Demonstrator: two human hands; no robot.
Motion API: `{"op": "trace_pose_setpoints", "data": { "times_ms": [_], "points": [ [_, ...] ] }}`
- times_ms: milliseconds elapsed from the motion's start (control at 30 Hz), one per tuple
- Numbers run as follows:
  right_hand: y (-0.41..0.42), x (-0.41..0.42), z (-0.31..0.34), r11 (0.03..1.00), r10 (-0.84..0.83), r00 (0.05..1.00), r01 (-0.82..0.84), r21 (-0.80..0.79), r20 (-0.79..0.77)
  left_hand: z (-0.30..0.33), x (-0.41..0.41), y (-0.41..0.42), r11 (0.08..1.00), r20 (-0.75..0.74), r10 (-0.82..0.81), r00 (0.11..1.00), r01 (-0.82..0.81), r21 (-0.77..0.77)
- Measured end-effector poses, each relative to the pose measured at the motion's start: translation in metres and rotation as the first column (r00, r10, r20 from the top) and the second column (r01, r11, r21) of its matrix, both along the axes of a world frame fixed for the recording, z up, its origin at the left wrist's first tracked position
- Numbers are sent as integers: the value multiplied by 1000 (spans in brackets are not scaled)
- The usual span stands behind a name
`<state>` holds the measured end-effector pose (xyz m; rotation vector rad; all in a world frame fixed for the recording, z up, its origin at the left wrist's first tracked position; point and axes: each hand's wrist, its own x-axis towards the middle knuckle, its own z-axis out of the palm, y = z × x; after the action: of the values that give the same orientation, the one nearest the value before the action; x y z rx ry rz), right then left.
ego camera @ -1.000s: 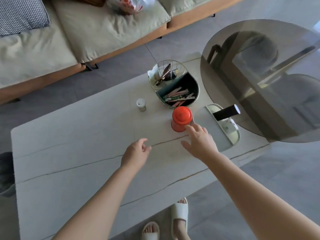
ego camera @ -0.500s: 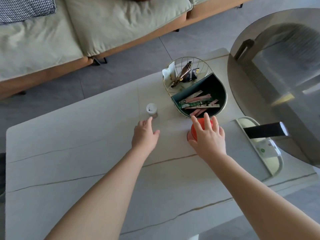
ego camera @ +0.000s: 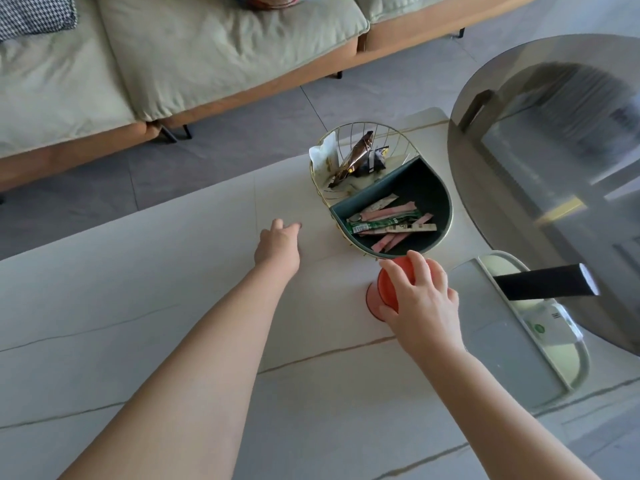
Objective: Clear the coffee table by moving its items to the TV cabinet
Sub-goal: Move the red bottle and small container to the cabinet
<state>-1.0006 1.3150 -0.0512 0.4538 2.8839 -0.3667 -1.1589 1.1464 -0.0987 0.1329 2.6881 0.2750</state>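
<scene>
On the pale stone coffee table (ego camera: pixel 138 306) stands a red jar (ego camera: pixel 375 299) with a round red lid. My right hand (ego camera: pixel 420 299) grips it from above, fingers curled over the lid. My left hand (ego camera: pixel 278 245) is stretched out further left, fingers curled down over the spot where a small white jar stood; the jar itself is hidden beneath the hand. Just behind the red jar sits a gold wire and teal basket (ego camera: pixel 446 209) holding snack packets and sachet sticks.
A pale green tray (ego camera: pixel 581 368) at the table's right end carries a black cylinder (ego camera: pixel 543 282) and a white device (ego camera: pixel 550 327). A smoked glass round table (ego camera: pixel 554 133) overlaps that end. A green sofa (ego camera: pixel 207 46) stands beyond the floor strip.
Both hands reached forward. My right hand went from beside the red jar to closing over its lid. My left hand moved onto the small white jar, which is now covered.
</scene>
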Motion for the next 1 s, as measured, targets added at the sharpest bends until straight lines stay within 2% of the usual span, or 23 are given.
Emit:
{"op": "trace_pose_setpoints", "data": {
  "times_ms": [167,367,433,600,767,867,1000],
  "points": [
    [0,12,8,1000,9,1000,-9,-16,14,7,26,0,1000,29,-19,999,19,-10],
    [-17,53,38,996,-45,999,44,-80,-5,41,85,0,991,123,-119,985,111,73],
    [-24,75,51,991,-83,996,81,-105,-14,55,108,-1,985,170,-166,971,154,81],
    [-36,146,78,956,-235,972,235,-174,19,84,179,3,953,143,-241,960,206,221],
    [-40,222,99,856,-469,882,465,-226,40,116,245,22,894,130,-318,939,251,371],
    [-36,279,112,770,-609,791,606,-199,54,139,286,49,847,110,-408,906,330,417],
    [-32,358,128,681,-715,695,717,-146,73,162,347,81,761,89,-544,834,446,471]
  ]
}}
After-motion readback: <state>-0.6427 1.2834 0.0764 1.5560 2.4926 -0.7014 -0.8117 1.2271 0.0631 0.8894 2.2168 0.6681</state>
